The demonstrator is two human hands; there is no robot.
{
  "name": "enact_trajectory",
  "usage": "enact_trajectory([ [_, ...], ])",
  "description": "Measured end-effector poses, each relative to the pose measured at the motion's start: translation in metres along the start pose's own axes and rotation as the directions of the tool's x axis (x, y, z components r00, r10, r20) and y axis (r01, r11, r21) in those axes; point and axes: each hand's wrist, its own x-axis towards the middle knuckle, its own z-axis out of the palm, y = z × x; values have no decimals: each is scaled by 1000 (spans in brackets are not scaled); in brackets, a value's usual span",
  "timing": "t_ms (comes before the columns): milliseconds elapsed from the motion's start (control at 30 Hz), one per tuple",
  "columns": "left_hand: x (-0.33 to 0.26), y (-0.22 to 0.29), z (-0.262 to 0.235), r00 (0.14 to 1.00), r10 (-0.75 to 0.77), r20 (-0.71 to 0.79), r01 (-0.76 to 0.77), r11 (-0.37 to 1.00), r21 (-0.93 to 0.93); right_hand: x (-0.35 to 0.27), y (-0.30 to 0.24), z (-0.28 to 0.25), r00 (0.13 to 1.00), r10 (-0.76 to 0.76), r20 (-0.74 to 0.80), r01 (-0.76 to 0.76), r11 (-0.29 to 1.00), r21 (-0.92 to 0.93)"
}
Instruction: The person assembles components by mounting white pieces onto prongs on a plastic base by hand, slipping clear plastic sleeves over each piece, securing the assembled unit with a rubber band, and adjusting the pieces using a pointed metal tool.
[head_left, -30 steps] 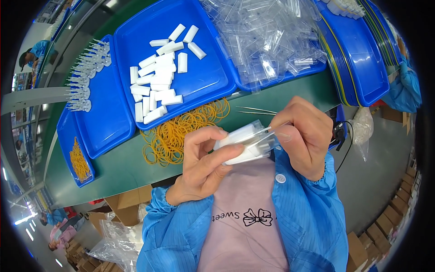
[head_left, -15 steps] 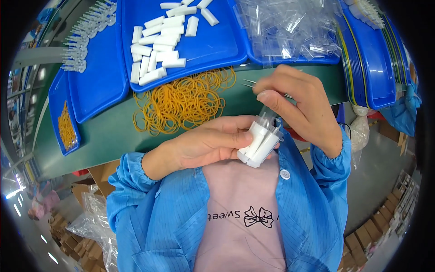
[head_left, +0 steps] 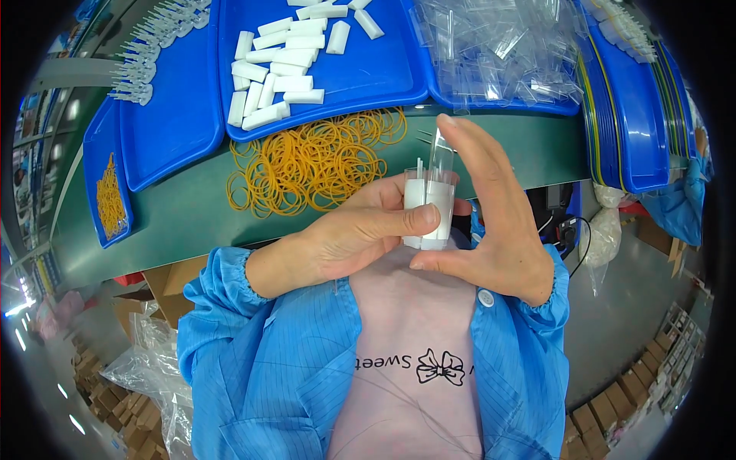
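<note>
In front of my chest, my left hand [head_left: 376, 234] is closed around a bundle of white blocks [head_left: 438, 211] in clear plastic. The thumb presses across the front; other fingers are behind. A clear plastic strip [head_left: 441, 157] stands up out of the bundle, beside thin white sticks [head_left: 419, 170]. My right hand [head_left: 491, 207] is spread on the bundle's right side, index fingertip by the strip's top and thumb low near the blocks' base. Thin metal prongs [head_left: 425, 137], like tweezer tips, show behind the strip; whether they lie on the table or are held I cannot tell.
Orange rubber bands [head_left: 307, 169] lie heaped on the green table [head_left: 180, 222]. Beyond are blue trays with white blocks [head_left: 295, 57], clear plastic pieces [head_left: 498, 54] and white stemmed parts [head_left: 142, 65]. A small tray [head_left: 111, 199] holds more bands. Stacked blue trays [head_left: 632, 123] stand right.
My right hand has opened from bent fingers above the bundle to a wide spread beside it. The bundle has turned more upright and moved slightly up, still in my left hand.
</note>
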Motion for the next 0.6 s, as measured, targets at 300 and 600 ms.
enact_trajectory([
  [300, 2, 1, -6, 998, -26, 53, 37, 976, -216, 8, 3, -1, 999, 27, 20, -29, 996, 85],
  [600, 0, -2, -11, 1000, -8, 20, 11, 990, -142, 14, 16, 6, 992, 18, 124, -45, 975, 218],
])
